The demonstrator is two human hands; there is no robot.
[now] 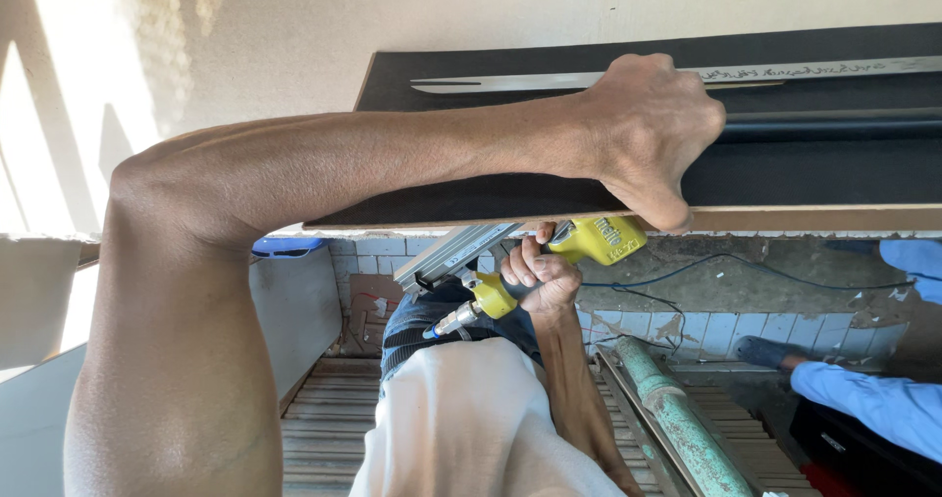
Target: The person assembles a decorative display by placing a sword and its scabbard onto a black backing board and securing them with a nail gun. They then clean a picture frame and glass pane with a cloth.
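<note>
Your arms are bare — no sleeves, no gloves, no watch. At lower centre of the frame you wear a white shirt (471, 428) and dark jeans (432, 325) — nothing else.

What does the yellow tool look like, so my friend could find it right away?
Start at the big dark board across the top, gripped along its lower edge by one hand. Just beneath that edge the other hand holds the nail gun. It is the only bright yellow thing there, with a grey metal magazine and a silver hose fitting at the handle's end.
</note>
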